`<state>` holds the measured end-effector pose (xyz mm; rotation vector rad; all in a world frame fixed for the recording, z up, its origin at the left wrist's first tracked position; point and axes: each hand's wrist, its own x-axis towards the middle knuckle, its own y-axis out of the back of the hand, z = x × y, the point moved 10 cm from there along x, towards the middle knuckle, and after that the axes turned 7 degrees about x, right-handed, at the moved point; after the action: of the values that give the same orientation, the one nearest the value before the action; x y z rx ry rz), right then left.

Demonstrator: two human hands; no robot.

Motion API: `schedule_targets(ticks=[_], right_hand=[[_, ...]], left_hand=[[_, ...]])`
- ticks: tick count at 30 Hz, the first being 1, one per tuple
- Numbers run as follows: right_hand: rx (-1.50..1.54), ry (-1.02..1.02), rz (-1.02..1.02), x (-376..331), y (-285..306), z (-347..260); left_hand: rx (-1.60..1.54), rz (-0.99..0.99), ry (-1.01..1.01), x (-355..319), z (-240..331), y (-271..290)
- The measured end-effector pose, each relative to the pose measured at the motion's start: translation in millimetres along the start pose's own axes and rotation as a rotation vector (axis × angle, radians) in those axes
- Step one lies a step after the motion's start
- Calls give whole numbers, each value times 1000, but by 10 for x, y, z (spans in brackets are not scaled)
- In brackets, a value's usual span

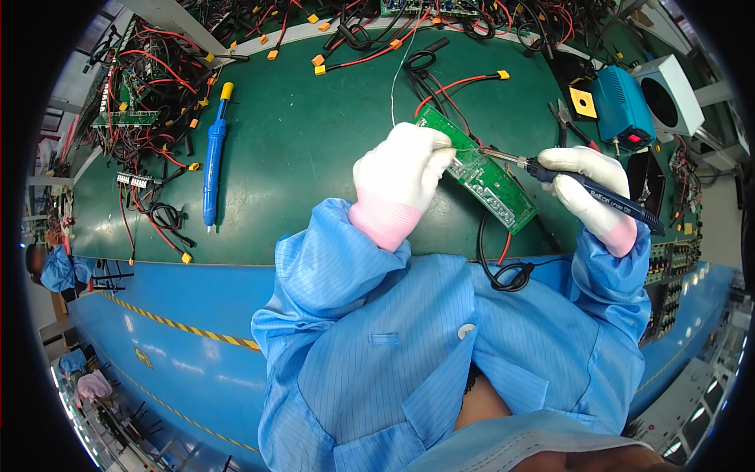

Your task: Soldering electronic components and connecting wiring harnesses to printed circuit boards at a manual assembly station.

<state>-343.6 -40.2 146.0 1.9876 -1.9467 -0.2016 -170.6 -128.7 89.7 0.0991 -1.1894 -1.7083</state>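
Observation:
A green circuit board [491, 185] lies slantwise on the bench, its solder side up, with red and black leads running out from under it. My right hand [586, 185], in a white glove with a pink cuff, grips a dark blue soldering iron [602, 195]. The iron's metal tip meets the upper middle of the board. At the board's left edge, my gloved left hand [405, 173] is closed, pinching a thin solder wire [394, 86] that trails up behind it. The wire's short free end points toward the iron's tip.
A blue solder sucker [214, 165] lies on the green bench [307, 157] at left. Wired boards [130, 118] crowd the far left, and cables with yellow connectors [318, 63] line the back. At right are pliers [568, 122], a yellow sponge [583, 102] and a teal soldering station [621, 106].

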Motion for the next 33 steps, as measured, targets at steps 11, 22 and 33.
schedule_targets(ticks=[11, 22, 33], right_hand=[[-54, 45, -10, -34, -30, -29], [4, -38, 334, -247, 505, 224], [-144, 66, 780, -200, 1609, 548]], left_hand=[[-400, -30, 462, -35, -873, -33], [-199, 45, 195, 105, -550, 149], [-187, -335, -277, 407, -175, -181]])
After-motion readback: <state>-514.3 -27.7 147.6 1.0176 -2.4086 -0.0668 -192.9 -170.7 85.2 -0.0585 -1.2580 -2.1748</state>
